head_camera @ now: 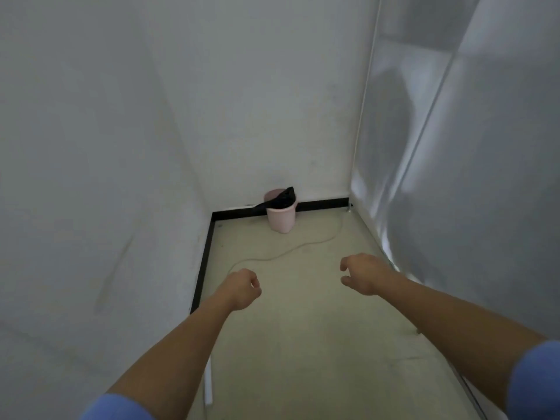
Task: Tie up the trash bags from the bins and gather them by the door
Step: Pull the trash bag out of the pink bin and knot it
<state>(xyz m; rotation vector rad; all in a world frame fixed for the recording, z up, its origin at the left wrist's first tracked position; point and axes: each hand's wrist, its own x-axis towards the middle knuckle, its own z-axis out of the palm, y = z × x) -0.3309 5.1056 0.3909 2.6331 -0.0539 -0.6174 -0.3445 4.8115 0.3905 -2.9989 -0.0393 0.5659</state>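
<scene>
A small pink bin stands on the floor against the far wall of a narrow corridor. A black trash bag lines it, with loose flaps sticking up and out over the rim to the left. My left hand hovers well short of the bin, fingers curled into a loose fist, holding nothing. My right hand is at the same distance to the right, fingers bent and apart, empty.
White walls close in on the left and at the back, with a black skirting board along their base. A glossy grey panel lines the right side. A thin pale cord snakes across the beige floor.
</scene>
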